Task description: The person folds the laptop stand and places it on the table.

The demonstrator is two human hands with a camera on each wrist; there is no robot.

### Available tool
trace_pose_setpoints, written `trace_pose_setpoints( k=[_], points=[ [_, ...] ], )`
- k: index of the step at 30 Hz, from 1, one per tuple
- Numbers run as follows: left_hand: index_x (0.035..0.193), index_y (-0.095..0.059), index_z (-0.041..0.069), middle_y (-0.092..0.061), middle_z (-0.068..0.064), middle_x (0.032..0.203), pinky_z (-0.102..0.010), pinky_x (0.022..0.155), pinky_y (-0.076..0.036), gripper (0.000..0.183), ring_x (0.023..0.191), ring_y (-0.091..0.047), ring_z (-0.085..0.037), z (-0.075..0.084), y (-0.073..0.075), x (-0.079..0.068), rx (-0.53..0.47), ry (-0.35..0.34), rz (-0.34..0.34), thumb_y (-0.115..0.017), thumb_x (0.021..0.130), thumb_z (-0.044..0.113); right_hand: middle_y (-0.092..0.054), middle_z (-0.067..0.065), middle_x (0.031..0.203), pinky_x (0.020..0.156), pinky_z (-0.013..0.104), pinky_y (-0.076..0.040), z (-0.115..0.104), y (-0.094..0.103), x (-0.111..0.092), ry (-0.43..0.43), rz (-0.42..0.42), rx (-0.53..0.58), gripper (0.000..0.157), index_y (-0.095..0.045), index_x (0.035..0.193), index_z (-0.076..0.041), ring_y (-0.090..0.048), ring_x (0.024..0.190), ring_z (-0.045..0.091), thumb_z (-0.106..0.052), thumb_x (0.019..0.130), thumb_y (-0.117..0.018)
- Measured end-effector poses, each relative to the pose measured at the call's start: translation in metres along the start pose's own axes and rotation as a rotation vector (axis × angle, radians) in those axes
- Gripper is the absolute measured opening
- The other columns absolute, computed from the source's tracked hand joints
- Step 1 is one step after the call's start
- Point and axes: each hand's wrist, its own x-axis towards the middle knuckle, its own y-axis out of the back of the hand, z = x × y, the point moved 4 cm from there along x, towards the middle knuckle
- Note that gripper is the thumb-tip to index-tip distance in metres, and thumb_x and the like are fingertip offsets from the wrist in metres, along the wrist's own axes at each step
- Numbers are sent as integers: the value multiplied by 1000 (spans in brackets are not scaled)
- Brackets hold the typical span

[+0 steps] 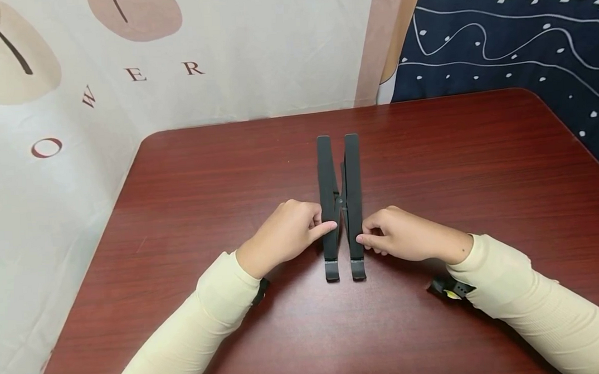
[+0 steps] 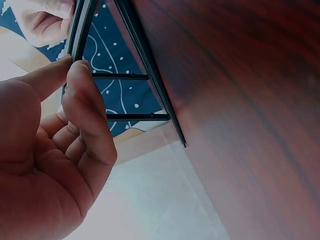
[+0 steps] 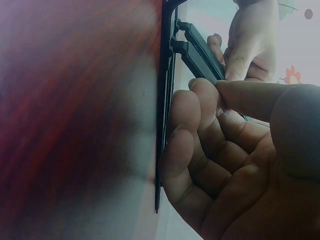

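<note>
A black folding laptop stand (image 1: 353, 179) stands near the middle of the table, its two long arms side by side and joined by crossed links between them. Short upturned lips (image 1: 332, 270) mark the near ends. My left hand (image 1: 291, 229) pinches the left arm between thumb and curled fingers. On the other side, my right hand (image 1: 402, 235) pinches the right arm near its lower half. In the left wrist view, the upper arms rise over a base rail (image 2: 150, 75), with thin struts between. The right wrist view shows the stand's rail (image 3: 165, 100) low along the tabletop.
The dark red wooden table (image 1: 204, 185) has rounded far corners. A pale curtain with printed letters (image 1: 273, 48) hangs behind and to the left. A navy cloth with white trees (image 1: 504, 50) hangs at the back right.
</note>
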Motion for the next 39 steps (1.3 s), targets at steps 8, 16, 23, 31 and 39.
trace_pose_setpoints(
  k=[8, 16, 23, 31, 39],
  points=[
    [64, -55, 16, -45, 8, 52, -20, 50, -33, 39, 48, -39, -5, 0, -2, 0, 7, 13, -8, -70, 94, 35, -55, -9, 58, 52, 23, -45, 0, 0, 0, 10, 0, -2, 31, -61, 69, -13, -50, 51, 2, -18, 99, -63],
    [64, -55, 20, -43, 9, 50, -25, 49, -34, 40, 48, -42, -7, -1, 1, -2, 51, 79, -11, -70, 93, 43, -52, -12, 58, 50, 21, -41, 0, 2, 0, 27, -2, -28, 33, -60, 67, -15, -47, 50, 0, -21, 99, -63],
    [63, -56, 23, -45, 10, 51, -28, 50, -37, 40, 50, -47, -9, -4, 1, -2, 72, 122, -4, -70, 90, 50, -51, -13, 57, 50, 21, -40, 2, 3, 0, 25, -2, -41, 34, -60, 66, -15, -47, 50, -1, -21, 99, -62],
    [65, -58, 25, -51, 11, 52, -29, 50, -38, 39, 51, -49, -10, -6, 3, -3, 61, 151, -16, -70, 89, 53, -51, -12, 56, 51, 21, -40, 1, 6, 1, 17, 3, -44, 34, -59, 66, -15, -47, 50, 1, -22, 99, -62],
    [69, -55, 25, -51, 11, 54, -30, 50, -38, 37, 51, -50, -11, -3, 5, -3, 65, 162, 15, -73, 87, 53, -57, -8, 59, 50, 25, -44, 4, 15, -2, -54, 108, -20, 24, -64, 75, -17, -53, 47, 6, -22, 98, -65]
  ],
)
